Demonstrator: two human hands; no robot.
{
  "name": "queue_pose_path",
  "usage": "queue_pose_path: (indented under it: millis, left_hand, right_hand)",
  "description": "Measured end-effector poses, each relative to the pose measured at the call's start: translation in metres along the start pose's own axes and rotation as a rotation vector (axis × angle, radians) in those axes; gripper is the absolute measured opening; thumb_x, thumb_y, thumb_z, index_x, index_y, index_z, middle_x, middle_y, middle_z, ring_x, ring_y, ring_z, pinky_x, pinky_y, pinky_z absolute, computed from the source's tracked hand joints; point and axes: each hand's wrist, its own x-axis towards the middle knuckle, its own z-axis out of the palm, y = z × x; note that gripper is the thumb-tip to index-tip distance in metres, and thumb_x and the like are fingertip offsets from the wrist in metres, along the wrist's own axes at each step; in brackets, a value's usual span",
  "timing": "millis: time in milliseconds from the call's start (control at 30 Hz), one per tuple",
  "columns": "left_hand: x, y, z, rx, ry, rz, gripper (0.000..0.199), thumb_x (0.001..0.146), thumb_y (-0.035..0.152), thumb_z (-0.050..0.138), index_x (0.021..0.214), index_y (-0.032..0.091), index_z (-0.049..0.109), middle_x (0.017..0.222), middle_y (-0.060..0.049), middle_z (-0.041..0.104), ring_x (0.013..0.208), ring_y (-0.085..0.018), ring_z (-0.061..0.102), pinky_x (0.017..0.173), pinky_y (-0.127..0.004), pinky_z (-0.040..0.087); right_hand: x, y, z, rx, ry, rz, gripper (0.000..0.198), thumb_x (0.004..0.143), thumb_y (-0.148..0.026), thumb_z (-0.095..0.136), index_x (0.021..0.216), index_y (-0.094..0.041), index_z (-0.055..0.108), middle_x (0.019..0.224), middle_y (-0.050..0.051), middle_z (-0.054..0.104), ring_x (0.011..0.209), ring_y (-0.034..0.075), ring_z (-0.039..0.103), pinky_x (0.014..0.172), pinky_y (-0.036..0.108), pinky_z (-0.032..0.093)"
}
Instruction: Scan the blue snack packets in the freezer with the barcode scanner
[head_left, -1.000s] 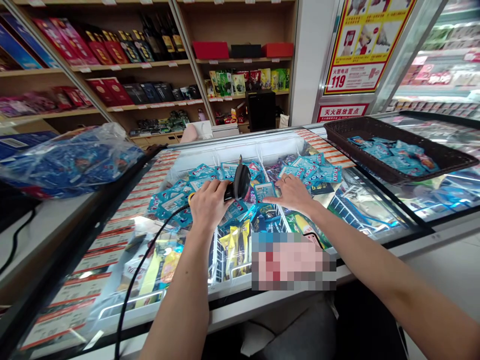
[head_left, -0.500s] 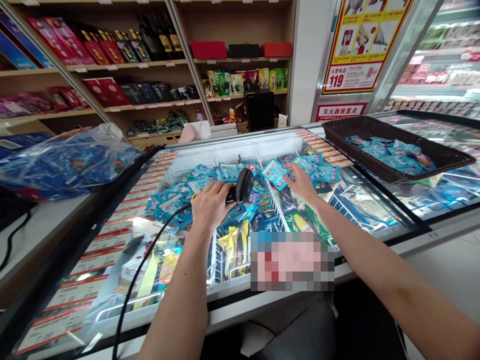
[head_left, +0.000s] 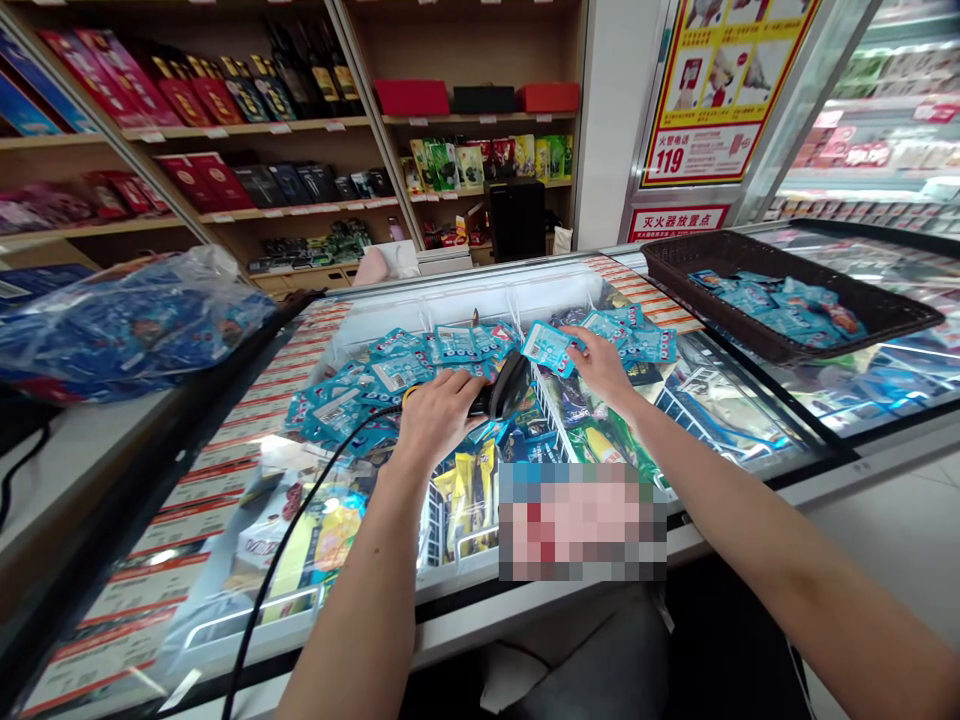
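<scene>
My left hand [head_left: 442, 412] is closed round the handle of a black corded barcode scanner [head_left: 510, 387], its head turned to the right. Between the fingers and thumb of my right hand [head_left: 600, 362] is a light blue packet [head_left: 548, 347] with a white label, held just right of the scanner head. More blue packets [head_left: 397, 372] lie spread over the freezer's glass top on the left, and others [head_left: 652, 343] lie beyond my right hand. The scanner's cable [head_left: 289, 530] runs down past my left forearm.
A brown basket [head_left: 787, 350] with blue packets stands on the right. On the left lies a clear plastic bag [head_left: 135, 325] full of blue packages. Under the glass, white wire baskets [head_left: 551, 410] hold frozen goods. Shelves [head_left: 300, 125] stand behind the freezer [head_left: 450, 305].
My left hand has moved right with the scanner, and the scanner's head has turned toward the blue packet. My right hand keeps its hold on the packet, nearly still.
</scene>
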Motion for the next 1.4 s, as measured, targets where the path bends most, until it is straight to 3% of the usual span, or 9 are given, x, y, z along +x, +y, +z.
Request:
queue_pose_path:
  millis: [633,1033,1267,1400]
  left_hand:
    - [0.0,0.001,0.0,0.01,-0.042,-0.014,0.038,0.076,0.037,0.06,0.111,0.023,0.054,0.098,-0.009,0.06,0.096,-0.024,0.054,0.071,-0.034,0.041]
    - [0.0,0.001,0.001,0.015,-0.029,-0.014,0.039,0.077,0.038,0.059,0.113,0.022,0.053,0.1,-0.008,0.061,0.096,-0.025,0.055,0.069,-0.034,0.04]
    - [-0.004,-0.008,-0.001,0.051,0.007,-0.127,0.042,0.077,0.037,0.059,0.115,0.023,0.052,0.101,-0.008,0.061,0.096,-0.026,0.055,0.071,-0.034,0.041]
    - [-0.007,-0.012,-0.001,0.078,0.054,-0.229,0.037,0.079,0.038,0.056,0.113,0.023,0.054,0.099,-0.009,0.061,0.097,-0.026,0.054,0.072,-0.035,0.041]
  right_hand:
    - [-0.003,-0.012,-0.003,-0.013,-0.073,-0.015,0.039,0.088,-0.025,0.036,0.124,-0.023,0.051,0.117,0.002,0.062,0.091,0.021,0.061,0.082,0.035,0.047]
    - [-0.003,-0.007,-0.001,-0.053,-0.039,-0.022,0.038,0.087,-0.025,0.037,0.122,-0.024,0.052,0.103,0.002,0.066,0.077,0.019,0.062,0.078,0.034,0.047]
    - [0.0,0.005,-0.011,-0.269,0.069,0.112,0.042,0.085,-0.024,0.037,0.124,-0.017,0.052,0.097,0.011,0.067,0.086,0.026,0.06,0.081,0.039,0.045]
    - [-0.002,0.017,-0.018,-0.453,0.136,0.129,0.038,0.084,-0.029,0.043,0.114,-0.014,0.059,0.098,0.016,0.063,0.097,0.031,0.053,0.084,0.044,0.041]
